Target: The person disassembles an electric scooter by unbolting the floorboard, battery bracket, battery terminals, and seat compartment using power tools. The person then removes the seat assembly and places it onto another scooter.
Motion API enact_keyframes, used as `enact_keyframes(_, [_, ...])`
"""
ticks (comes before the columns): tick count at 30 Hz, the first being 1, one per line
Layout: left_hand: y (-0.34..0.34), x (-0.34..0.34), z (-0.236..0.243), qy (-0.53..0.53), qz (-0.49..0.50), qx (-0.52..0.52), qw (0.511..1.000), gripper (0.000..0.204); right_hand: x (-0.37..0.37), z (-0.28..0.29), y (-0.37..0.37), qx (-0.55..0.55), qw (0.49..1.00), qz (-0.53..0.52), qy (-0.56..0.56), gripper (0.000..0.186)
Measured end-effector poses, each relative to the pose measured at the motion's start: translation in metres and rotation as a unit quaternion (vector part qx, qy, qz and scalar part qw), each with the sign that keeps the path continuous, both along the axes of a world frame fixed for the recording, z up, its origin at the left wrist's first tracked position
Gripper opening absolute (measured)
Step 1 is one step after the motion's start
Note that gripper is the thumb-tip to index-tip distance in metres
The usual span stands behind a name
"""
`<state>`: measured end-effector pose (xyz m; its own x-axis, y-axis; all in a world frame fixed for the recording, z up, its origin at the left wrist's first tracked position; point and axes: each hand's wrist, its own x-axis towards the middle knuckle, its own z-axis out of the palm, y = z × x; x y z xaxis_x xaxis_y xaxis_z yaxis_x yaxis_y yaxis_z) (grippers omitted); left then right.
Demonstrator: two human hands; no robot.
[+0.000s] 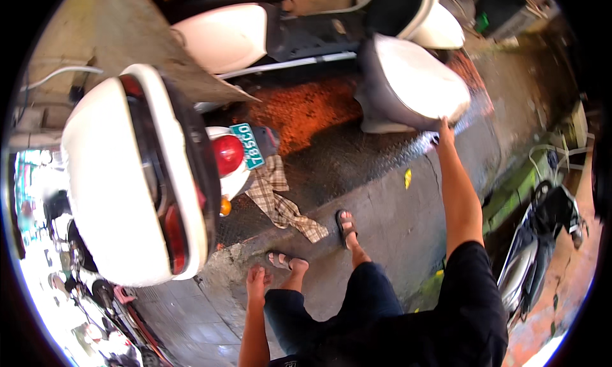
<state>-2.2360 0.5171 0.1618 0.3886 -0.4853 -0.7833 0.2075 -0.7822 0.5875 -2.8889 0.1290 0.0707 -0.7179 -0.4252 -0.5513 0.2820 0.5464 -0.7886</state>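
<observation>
My right arm reaches out to a rounded shell (421, 80), white on top with a dark grey side. My right hand (444, 130) is closed at the shell's near lower edge, with part of the fingers hidden. My left hand (258, 279) hangs low by my left foot, its fingers curled in and nothing visible in them. Nearest to it are the scooter's white top box (115, 188) and a brown checked cloth (280, 204), which lies below the scooter's red tail light (228, 154) and green plate (247, 145).
Behind the shell stands another white scooter (223, 37). Brownish board (146, 42) juts in at upper left. My sandalled feet stand on grey paving (389, 208) beside a dark, orange-stained raised strip (306, 112). A parked scooter (535, 246) is at right; more motorbikes (95, 297) are at lower left.
</observation>
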Motion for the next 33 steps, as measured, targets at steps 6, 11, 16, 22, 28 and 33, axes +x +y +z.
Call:
enact_keyframes(6, [0.022, 0.026, 0.027, -0.042, 0.111, -0.050, 0.992, 0.049, 0.051, -0.018, 0.105, 0.078, 0.980, 0.176, -0.045, 0.052])
enact_keyframes(11, [0.084, 0.063, 0.071, -0.057, 0.296, -0.036, 0.953, 0.053, 0.175, -0.041, 0.206, 0.283, 0.849, 0.444, -0.047, 0.037])
enact_keyframes(16, [0.145, 0.102, 0.063, -0.094, 0.393, -0.071, 0.912, 0.057, 0.288, 0.015, 0.263, 0.323, 0.765, 0.542, -0.127, 0.056])
enact_keyframes(22, [0.158, 0.159, 0.032, 0.060, 0.518, -0.099, 0.848, 0.050, 0.386, 0.107, 0.262, 0.191, 0.714, 0.667, -0.095, 0.035])
enact_keyframes(28, [0.014, 0.207, 0.187, 0.049, 0.229, -0.191, 0.953, 0.040, 0.436, 0.188, 0.236, 0.153, 0.762, 0.629, -0.032, 0.040])
enact_keyframes(33, [-0.090, 0.181, 0.302, -0.094, 0.050, -0.318, 0.942, 0.043, 0.438, 0.186, 0.209, 0.097, 0.792, 0.601, -0.033, 0.048])
